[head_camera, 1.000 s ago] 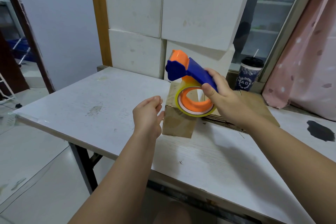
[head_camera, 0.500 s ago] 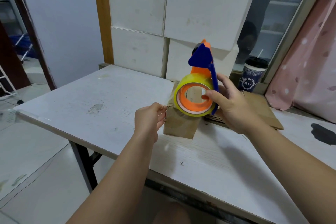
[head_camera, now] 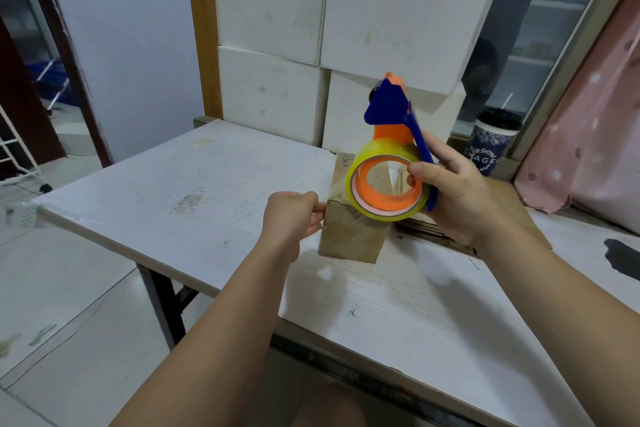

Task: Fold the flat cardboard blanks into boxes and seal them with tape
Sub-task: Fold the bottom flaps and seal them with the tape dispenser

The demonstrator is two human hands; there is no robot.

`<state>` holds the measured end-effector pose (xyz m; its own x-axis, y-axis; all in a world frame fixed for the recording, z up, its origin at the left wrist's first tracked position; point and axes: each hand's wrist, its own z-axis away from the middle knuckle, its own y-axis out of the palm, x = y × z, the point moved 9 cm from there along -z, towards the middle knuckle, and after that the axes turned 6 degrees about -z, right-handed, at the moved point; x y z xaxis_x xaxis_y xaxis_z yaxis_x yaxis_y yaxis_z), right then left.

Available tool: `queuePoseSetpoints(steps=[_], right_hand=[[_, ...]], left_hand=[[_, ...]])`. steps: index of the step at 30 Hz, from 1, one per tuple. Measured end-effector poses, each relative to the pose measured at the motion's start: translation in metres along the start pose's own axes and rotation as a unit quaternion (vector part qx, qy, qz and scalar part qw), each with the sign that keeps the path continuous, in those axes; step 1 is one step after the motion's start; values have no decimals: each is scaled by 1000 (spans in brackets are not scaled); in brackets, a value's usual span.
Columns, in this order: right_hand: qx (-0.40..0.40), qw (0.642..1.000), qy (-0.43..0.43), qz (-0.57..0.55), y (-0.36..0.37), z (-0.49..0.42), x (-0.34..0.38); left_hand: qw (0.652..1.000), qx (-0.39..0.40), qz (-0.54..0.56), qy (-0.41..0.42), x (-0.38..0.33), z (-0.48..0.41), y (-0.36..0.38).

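Note:
A small brown cardboard box (head_camera: 349, 236) stands on the white table (head_camera: 207, 184), folded up. Above it my right hand (head_camera: 457, 194) grips a tape dispenser (head_camera: 391, 156) with a blue handle, orange core and a yellowish clear roll, held upright. A strip of clear tape runs from the roll down and left to my left hand (head_camera: 294, 218), which pinches the tape end at the box's upper left edge. Flat cardboard blanks (head_camera: 519, 218) lie stacked behind my right hand, mostly hidden by it.
Several white boxes (head_camera: 346, 28) are stacked against the back of the table. A dark drink cup (head_camera: 491, 142) with a straw sits on the sill at right, next to a pink curtain (head_camera: 595, 121). A black patch (head_camera: 623, 253) marks the table's right side.
My right hand has tipped the dispenser from lying sideways to upright. My left hand has moved right to the box edge and closed its fingers on the tape end.

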<state>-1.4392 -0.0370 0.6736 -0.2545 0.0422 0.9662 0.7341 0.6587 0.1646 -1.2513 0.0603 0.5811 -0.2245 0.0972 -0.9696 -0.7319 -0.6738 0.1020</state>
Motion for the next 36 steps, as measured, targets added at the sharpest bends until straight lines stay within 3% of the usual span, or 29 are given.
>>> queuePoseSetpoints(steps=[9, 20, 36], right_hand=[[8, 1000, -5, -10, 3, -2, 3], [90, 993, -40, -58, 12, -5, 6], [90, 994, -59, -33, 10, 1, 7]], left_hand=[[1000, 12, 11, 3, 4, -3, 1], [998, -15, 54, 16, 3, -2, -1], [991, -11, -102, 80, -4, -9, -3]])
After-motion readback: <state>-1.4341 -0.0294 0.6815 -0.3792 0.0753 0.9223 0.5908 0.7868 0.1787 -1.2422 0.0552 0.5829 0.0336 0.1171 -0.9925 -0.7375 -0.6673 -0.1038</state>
